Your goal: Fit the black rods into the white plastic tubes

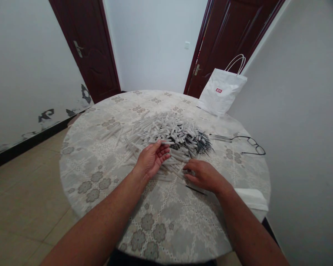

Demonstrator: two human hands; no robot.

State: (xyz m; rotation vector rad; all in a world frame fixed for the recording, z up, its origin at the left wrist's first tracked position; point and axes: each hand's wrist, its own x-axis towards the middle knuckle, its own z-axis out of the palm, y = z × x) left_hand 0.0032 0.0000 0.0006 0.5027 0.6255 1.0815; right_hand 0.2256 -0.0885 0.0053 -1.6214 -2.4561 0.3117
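Right hand low over the table, fingers curled, and whether they're on anything I can't tell; one slim black rod just nearer. Left hand pinches one straight whitish plastic-looking tube at the near side of one big mixed heap, too many pieces to count: light, stiff, probably slick, best taken mid-length. Beyond, one pair of black-framed glasses, one white carrier bag.
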